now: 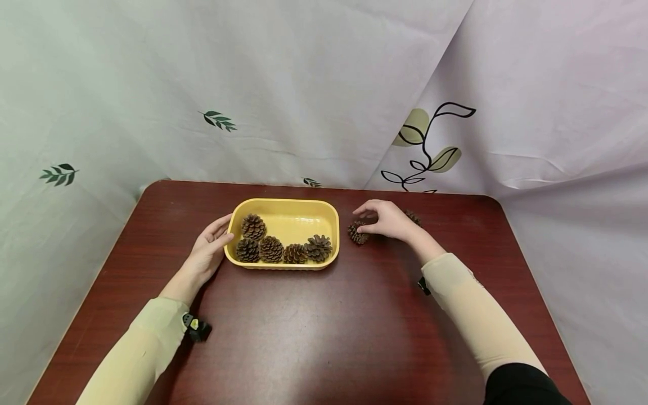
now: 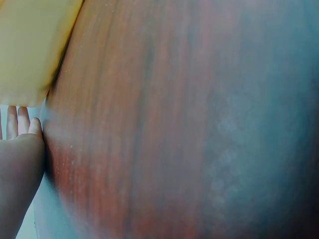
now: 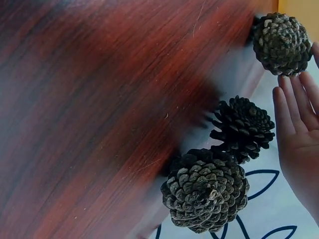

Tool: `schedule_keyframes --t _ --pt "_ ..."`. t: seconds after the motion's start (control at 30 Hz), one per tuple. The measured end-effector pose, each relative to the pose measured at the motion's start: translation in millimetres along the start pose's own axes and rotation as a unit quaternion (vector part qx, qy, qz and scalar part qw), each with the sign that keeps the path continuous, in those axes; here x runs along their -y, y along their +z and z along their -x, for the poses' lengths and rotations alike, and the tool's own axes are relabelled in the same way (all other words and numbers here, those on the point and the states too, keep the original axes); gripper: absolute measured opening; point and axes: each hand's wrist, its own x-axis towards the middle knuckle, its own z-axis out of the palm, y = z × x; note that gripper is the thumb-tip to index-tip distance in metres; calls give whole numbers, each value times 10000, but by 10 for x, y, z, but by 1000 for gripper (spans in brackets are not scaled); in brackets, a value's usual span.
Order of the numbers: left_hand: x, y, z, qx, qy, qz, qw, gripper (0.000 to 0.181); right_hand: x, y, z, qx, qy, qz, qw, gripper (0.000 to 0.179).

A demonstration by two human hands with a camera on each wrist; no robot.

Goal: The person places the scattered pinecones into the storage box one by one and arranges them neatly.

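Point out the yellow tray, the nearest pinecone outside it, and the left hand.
Yellow tray (image 1: 295, 220): head view, on its bare inner floor.
Nearest pinecone outside it (image 1: 359, 239): head view, on the scales of its lower half.
Left hand (image 1: 208, 253): head view, on its middle.

On the table (image 1: 304, 326), five pine cones (image 1: 271, 249) lie in a tray (image 1: 289, 218), three loose cones (image 3: 205, 190) to its right.

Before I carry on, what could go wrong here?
The pine cone beside the tray could roll away if the right hand doesn't close around it. That hand might also knock the two cones near its wrist. The left hand holds only the tray's left end, so a bump might swing it.
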Motion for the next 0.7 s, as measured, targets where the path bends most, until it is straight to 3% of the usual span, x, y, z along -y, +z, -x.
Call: schedule_keyframes --t 0.7 --pt "-3 3 0 -38 -46 -31 10000 45 -2 -6 -36 620 -173 649 9958 46"
